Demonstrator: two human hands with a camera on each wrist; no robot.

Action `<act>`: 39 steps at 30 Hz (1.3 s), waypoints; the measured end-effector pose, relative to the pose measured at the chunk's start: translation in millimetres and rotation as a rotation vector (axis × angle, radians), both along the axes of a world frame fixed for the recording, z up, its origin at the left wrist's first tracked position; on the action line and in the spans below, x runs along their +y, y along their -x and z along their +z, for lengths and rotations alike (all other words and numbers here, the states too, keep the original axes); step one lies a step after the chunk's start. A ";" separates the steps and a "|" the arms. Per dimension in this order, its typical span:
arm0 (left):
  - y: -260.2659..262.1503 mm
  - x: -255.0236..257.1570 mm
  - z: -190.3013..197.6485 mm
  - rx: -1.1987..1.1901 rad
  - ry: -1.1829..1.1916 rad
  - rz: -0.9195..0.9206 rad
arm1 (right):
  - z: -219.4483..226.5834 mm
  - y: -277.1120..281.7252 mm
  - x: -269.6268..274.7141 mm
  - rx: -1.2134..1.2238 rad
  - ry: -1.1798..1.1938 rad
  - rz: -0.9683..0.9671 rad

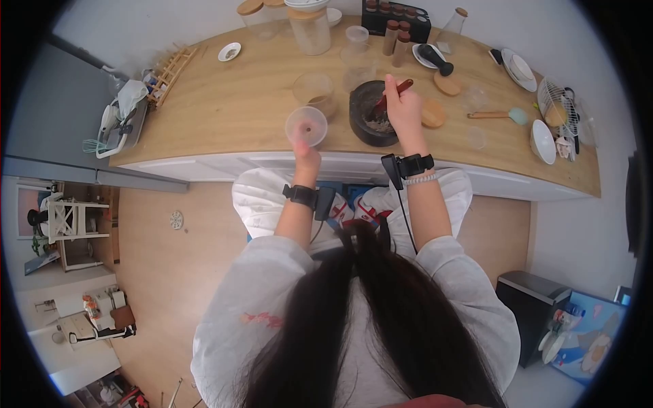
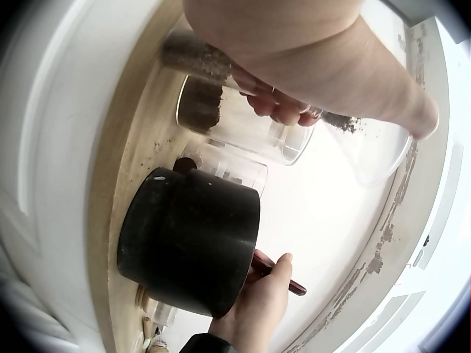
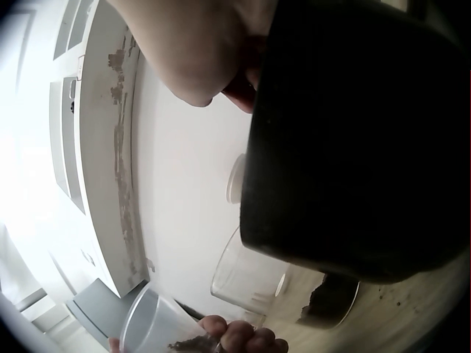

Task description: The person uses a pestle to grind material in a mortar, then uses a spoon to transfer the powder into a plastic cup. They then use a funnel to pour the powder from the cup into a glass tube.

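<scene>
My left hand grips a clear plastic cup above the counter's front edge; dark bits show inside it. My right hand holds the dark red handle of a utensil whose lower end is inside a black bowl. Grey-brown crumbly material lies in that bowl. Between the hands, a clear glass container holds dark powder.
Wooden lids, a black pestle on a white dish, and a spatula are to the right. Spice jars and a tall jar stand behind. At the left are a small dish and a wooden rack.
</scene>
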State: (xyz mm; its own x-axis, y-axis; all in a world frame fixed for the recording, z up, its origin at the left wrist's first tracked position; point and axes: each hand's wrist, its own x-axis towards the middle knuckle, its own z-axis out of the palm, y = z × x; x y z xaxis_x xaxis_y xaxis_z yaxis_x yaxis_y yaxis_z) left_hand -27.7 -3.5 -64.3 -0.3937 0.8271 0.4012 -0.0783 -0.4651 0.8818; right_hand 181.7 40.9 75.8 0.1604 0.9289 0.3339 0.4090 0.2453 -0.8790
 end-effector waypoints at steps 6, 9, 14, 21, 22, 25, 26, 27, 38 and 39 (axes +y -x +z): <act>-1.1 -0.3 5.2 0.039 0.001 0.014 | 0.1 1.7 -0.2 0.082 -0.135 -0.033; -0.9 -1.8 9.0 0.070 -0.004 0.019 | -2.7 -0.4 -0.1 -0.033 0.005 -0.005; 1.3 -0.3 5.5 0.076 -0.006 0.013 | -0.7 0.5 -1.3 0.062 -0.066 -0.023; 2.7 1.0 3.0 0.077 -0.025 0.019 | -8.1 0.5 5.3 0.134 -0.194 -0.058; 1.8 0.6 3.1 0.080 -0.028 0.022 | -10.4 -0.9 5.4 0.096 -0.141 -0.053; 0.4 -0.1 4.8 0.059 -0.033 0.007 | -9.2 -2.7 2.7 0.017 -0.022 -0.036; 1.1 0.1 5.4 0.060 -0.035 -0.001 | -2.9 -1.9 -2.3 0.012 -0.009 -0.027; 2.0 0.1 5.8 0.060 -0.036 -0.008 | 0.8 -0.8 -4.8 0.007 0.004 -0.018; 1.5 -0.9 7.7 0.022 -0.048 -0.032 | 7.3 1.9 -8.8 0.137 -0.038 -0.018; 1.4 -1.5 9.4 0.027 -0.050 -0.036 | 10.7 2.6 -11.0 0.155 -0.050 -0.020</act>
